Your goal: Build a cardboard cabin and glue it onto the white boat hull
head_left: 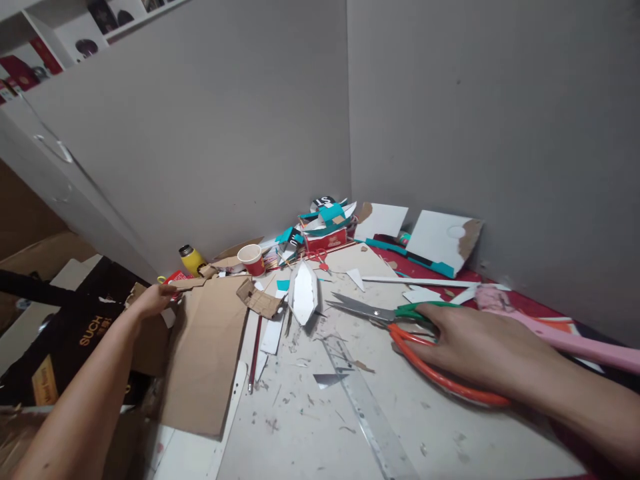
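My right hand [475, 340] grips large scissors [370, 310] with one green and one orange handle loop, low over the table. Their blades are slightly apart and point left towards a white paper boat shape [304, 293]. At the left, my left hand [156, 299] is closed on the end of a narrow cardboard piece [189, 285]; its fingertips are partly hidden. Beside that hand lies a large brown cardboard sheet [207, 353]. A clear ruler [367, 420] lies in front of the scissors, near a small dark triangular scrap [327, 380].
A red paper cup [253, 261] and a yellow bottle [191, 260] stand at the back left. Teal and white paper models [327, 223] crowd the corner. White boards [440, 240] lean on the wall. A pencil [256, 357], scraps and a pink-handled tool [565, 339] lie around.
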Demonstrator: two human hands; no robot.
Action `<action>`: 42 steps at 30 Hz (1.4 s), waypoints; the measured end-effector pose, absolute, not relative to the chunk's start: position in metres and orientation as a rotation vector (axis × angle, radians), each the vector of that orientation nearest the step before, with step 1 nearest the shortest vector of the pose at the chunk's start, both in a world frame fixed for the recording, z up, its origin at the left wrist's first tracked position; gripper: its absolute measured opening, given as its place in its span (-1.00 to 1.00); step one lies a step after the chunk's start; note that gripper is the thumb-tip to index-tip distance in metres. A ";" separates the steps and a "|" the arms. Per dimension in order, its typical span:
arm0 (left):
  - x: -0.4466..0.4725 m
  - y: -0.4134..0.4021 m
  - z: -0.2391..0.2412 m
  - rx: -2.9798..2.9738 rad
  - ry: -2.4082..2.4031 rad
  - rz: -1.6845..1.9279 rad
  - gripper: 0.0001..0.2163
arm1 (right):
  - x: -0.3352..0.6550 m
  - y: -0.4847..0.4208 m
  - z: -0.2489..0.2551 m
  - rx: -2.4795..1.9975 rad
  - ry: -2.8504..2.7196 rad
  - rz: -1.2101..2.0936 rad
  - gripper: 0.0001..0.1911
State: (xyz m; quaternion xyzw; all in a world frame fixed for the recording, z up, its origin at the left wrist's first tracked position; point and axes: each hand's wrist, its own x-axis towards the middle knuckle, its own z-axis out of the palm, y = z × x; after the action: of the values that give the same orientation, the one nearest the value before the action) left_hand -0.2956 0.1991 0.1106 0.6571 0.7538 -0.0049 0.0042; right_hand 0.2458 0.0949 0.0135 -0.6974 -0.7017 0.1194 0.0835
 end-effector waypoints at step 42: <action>0.005 0.038 0.038 2.760 0.480 0.393 -0.85 | 0.235 0.076 0.049 -1.785 -1.728 0.407 -0.56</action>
State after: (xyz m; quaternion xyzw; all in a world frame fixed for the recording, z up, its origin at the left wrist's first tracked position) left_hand 0.0050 0.0377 0.0383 0.9638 0.1676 0.1373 0.1557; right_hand 0.2355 0.0765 0.0490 -0.6748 -0.6533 0.1537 0.3070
